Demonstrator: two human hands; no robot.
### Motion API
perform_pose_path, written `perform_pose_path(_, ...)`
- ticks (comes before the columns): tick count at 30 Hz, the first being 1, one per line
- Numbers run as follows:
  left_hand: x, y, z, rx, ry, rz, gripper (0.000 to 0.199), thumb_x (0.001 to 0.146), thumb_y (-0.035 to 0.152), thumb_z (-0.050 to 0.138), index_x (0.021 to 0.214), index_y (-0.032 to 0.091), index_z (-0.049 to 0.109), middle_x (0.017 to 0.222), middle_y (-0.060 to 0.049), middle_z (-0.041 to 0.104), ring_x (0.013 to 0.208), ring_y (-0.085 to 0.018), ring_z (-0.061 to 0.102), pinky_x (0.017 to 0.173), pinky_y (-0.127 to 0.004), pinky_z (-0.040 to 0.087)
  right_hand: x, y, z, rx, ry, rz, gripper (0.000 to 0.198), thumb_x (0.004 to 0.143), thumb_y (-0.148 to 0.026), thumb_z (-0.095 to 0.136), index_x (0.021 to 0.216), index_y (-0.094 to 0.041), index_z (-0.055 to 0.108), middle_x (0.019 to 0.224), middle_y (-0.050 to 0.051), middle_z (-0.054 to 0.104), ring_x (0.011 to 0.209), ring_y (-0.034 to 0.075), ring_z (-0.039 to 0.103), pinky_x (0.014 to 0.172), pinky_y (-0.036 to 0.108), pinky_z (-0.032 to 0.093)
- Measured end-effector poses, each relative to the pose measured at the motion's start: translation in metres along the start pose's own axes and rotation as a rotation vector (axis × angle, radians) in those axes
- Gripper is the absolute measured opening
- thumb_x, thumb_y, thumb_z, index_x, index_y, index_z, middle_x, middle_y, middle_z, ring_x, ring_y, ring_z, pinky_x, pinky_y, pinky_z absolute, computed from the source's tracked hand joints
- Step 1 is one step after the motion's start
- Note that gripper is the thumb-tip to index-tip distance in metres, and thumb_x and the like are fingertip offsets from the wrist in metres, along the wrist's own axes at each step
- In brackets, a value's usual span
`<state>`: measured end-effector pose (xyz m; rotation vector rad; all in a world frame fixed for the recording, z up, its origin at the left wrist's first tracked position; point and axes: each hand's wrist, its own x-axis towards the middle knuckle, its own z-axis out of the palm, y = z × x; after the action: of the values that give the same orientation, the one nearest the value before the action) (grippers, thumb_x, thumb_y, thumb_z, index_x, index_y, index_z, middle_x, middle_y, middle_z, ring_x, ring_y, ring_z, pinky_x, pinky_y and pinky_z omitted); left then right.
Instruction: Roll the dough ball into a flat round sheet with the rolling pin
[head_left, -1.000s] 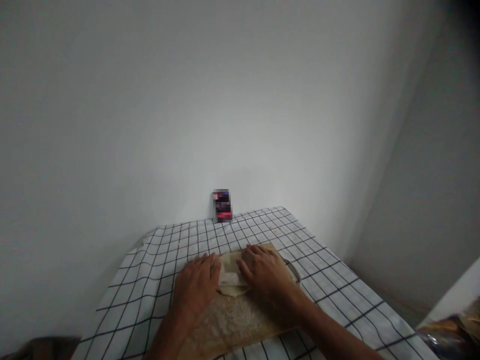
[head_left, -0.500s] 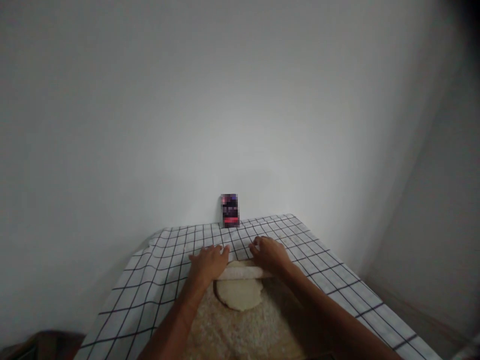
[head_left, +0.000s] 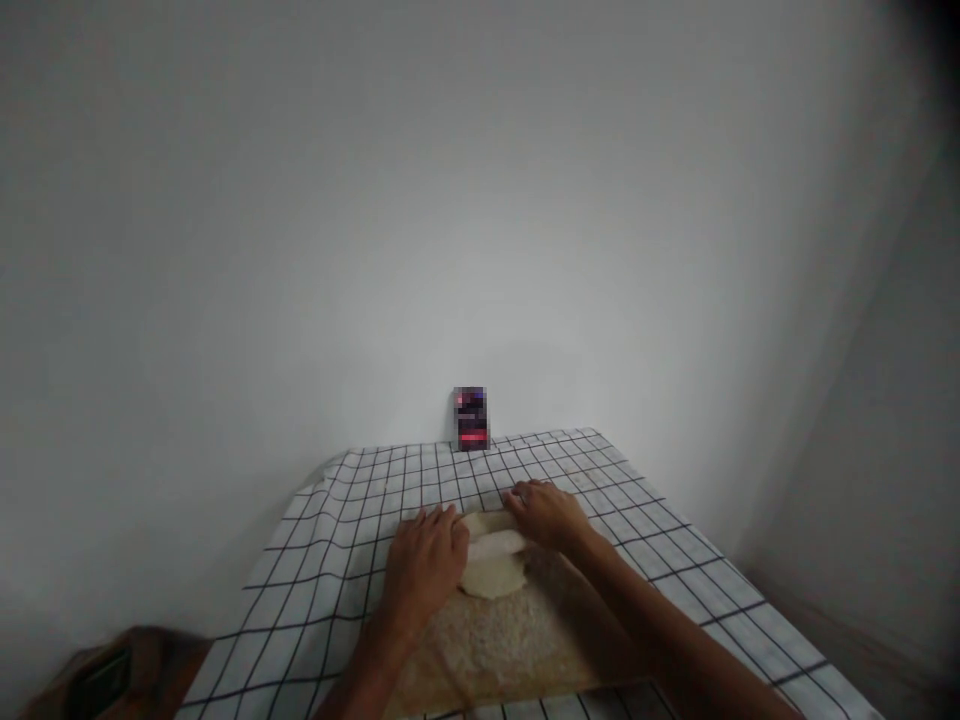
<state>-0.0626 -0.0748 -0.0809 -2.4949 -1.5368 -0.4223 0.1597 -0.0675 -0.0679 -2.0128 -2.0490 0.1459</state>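
Observation:
A pale rolling pin (head_left: 496, 545) lies across a flat round of dough (head_left: 492, 579) on a floury wooden board (head_left: 495, 650). My left hand (head_left: 429, 550) is closed over the pin's left end, its fingers bent over the far side. Around the right end is my right hand (head_left: 547, 512), fingers curled and knuckles up. Both ends of the pin are hidden under the hands. Dough shows on the near and far sides of the pin.
A white cloth (head_left: 300, 590) with a dark grid covers the table. At its far edge a phone-like object (head_left: 472, 419), blurred into blocks, leans against the pale wall (head_left: 480, 250). A brown object (head_left: 112, 675) stands low at the left.
My left hand has come nearer to me, and the pin now slants, its left end closer. My right hand has shifted slightly right. The view has moved a little.

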Motion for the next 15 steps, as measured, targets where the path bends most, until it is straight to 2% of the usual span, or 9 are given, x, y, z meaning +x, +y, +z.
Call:
perform_pose_path(5, -0.031, 0.009, 0.010, -0.015, 0.150, 0.009, 0.050, 0.110, 0.036, 0.034, 0.141, 0.017, 0.069, 0.144, -0.013, 0.072, 0.139, -0.030, 0.064, 0.119, -0.051, 0.053, -0.041, -0.001, -0.002, -0.037, 0.047, -0.110, 0.047, 0.113, -0.037, 0.031, 0.115, -0.021, 0.074, 0.123, 0.013, 0.077, 0.119, 0.029, 0.069, 0.098, 0.039, 0.051)
perform_pose_path(8, -0.042, 0.011, 0.015, -0.016, 0.216, 0.036, 0.053, 0.111, 0.040, 0.032, 0.144, 0.017, 0.067, 0.149, -0.011, 0.068, 0.143, -0.029, 0.062, 0.120, -0.050, 0.052, -0.059, -0.002, -0.001, -0.042, 0.103, -0.148, 0.048, 0.113, -0.036, 0.030, 0.113, -0.021, 0.075, 0.122, 0.014, 0.078, 0.119, 0.029, 0.069, 0.101, 0.039, 0.050)
perform_pose_path(11, -0.038, 0.012, 0.010, -0.026, 0.199, 0.034, 0.051, 0.111, 0.038, 0.034, 0.141, 0.018, 0.069, 0.145, -0.011, 0.072, 0.139, -0.028, 0.065, 0.120, -0.050, 0.052, -0.059, -0.002, -0.003, -0.015, 0.094, -0.127, 0.047, 0.113, -0.037, 0.031, 0.114, -0.020, 0.075, 0.123, 0.013, 0.078, 0.119, 0.028, 0.070, 0.102, 0.039, 0.050)
perform_pose_path(15, -0.019, 0.011, -0.002, -0.002, 0.098, 0.004, 0.045, 0.110, 0.033, 0.039, 0.137, 0.018, 0.071, 0.138, -0.012, 0.076, 0.132, -0.032, 0.068, 0.117, -0.055, 0.052, -0.037, -0.002, -0.005, 0.016, 0.027, -0.073, 0.049, 0.113, -0.038, 0.030, 0.112, -0.020, 0.075, 0.120, 0.013, 0.079, 0.115, 0.027, 0.072, 0.098, 0.037, 0.051)
